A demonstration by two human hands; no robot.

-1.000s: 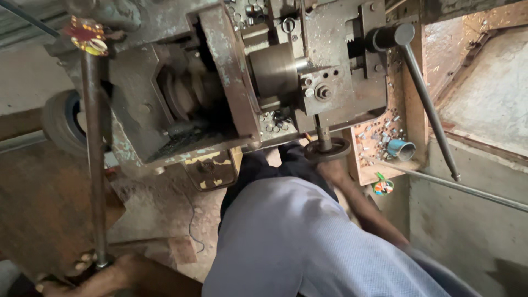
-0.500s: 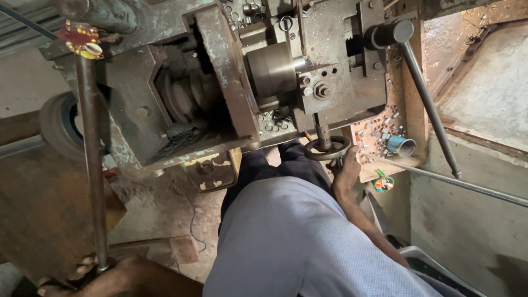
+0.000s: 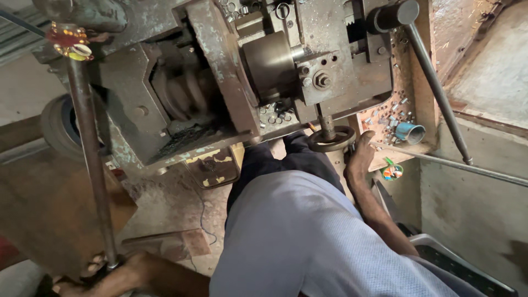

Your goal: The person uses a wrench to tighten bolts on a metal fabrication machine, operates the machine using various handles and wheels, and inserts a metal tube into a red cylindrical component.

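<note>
I look down over my grey shirt at a worn metal lathe (image 3: 231, 82). My left hand (image 3: 91, 275) is at the bottom left, wrapped around the lower end of a long dark steel lever rod (image 3: 88, 154) that rises to a red and gold ornament (image 3: 69, 41). My right hand (image 3: 360, 157) rests at the right side of a small round handwheel (image 3: 330, 138) under the machine's carriage, with the fingers curled against its rim.
A tray (image 3: 410, 93) right of the carriage holds several small metal parts and a blue cup (image 3: 410, 132). A long black-knobbed lever (image 3: 434, 82) slants down the right side. A thin rod (image 3: 467, 168) crosses below it. A rubber tyre (image 3: 60, 124) sits at left.
My right hand has shifted from the front of the handwheel to its right side. The view has tilted slightly; my left hand stays on the rod.
</note>
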